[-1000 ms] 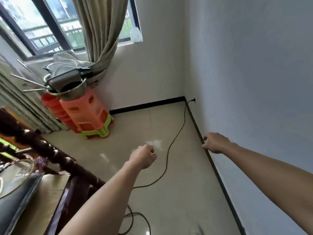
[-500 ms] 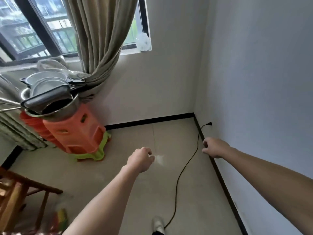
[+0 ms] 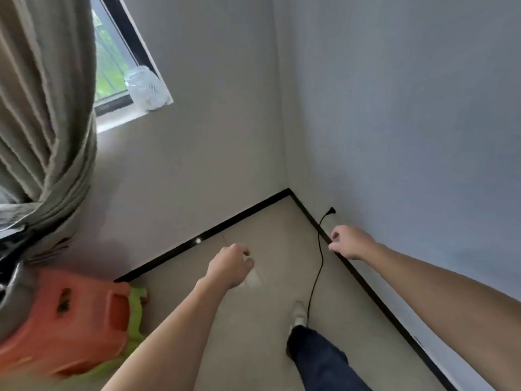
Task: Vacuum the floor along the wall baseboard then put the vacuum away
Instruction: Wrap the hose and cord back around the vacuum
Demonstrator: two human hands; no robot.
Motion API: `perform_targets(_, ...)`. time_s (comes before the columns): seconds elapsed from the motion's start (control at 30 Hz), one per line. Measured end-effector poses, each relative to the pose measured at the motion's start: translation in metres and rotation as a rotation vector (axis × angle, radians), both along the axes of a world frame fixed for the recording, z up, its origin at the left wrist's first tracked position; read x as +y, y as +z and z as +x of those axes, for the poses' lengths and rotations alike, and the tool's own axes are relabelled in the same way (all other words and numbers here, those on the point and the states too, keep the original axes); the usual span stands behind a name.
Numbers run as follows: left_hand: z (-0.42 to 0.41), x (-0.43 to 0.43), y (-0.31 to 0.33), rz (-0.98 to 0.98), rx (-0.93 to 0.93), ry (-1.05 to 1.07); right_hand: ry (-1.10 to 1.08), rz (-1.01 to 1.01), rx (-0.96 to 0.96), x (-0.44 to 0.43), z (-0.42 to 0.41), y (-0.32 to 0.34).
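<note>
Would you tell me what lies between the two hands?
Head view: a thin black cord on beige tiled floor between left hand and right hand.

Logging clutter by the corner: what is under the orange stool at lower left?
A lime-green stool peeks out beneath the orange stool. The floor under both is covered, and blur hides whether more stools are nested there.

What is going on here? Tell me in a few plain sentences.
A person faces the room's corner, one foot forward. The left hand and right hand reach out with curled fingers, holding nothing. A black cord runs over the floor to a plug in the right wall. No vacuum is in view.
</note>
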State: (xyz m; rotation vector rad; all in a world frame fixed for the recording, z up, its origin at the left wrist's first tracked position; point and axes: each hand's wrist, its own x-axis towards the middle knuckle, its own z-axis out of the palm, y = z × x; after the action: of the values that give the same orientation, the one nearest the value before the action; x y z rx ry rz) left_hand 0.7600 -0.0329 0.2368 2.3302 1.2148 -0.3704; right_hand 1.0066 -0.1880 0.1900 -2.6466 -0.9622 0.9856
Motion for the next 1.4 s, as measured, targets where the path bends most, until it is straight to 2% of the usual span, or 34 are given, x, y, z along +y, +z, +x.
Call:
perform_targets(0.3,0.131,0.168,-0.079,-0.068,0.193,-0.151,-0.328,-0.123,0.232,0.128,0.104,-0.156)
perform_targets(0.43,0.198,0.227,-0.105,-0.111,0.184,-0.191,-0.447,-0.127,0.315,0.17,0.137,-0.198)
perform_targets(0.57,0.26,0.259,-0.146,-0.204,0.186,-0.26,-0.584,-0.14,0.336,0.198,0.169,-0.227)
perform_targets(0.77,0.344,0.299,-0.255,-0.359,0.159,-0.335,-0.808,-0.192,0.291,0.22,0.224,-0.303)
perform_targets(0.97,0.367,0.334,-0.37,-0.392,0.195,-0.464,-1.072,-0.167,0.281,0.238,0.243,-0.408)
perform_targets(1.13,0.37,0.36,-0.442,-0.433,0.23,-0.522,-1.39,0.032,0.268,0.263,0.257,-0.484)
perform_targets(1.23,0.375,0.367,-0.47,-0.434,0.257,-0.558,-1.541,0.147,0.225,0.269,0.257,-0.509)
perform_targets(1.4,0.382,0.369,-0.488,-0.446,0.276,-0.592,-1.526,0.15,0.153,0.271,0.247,-0.529)
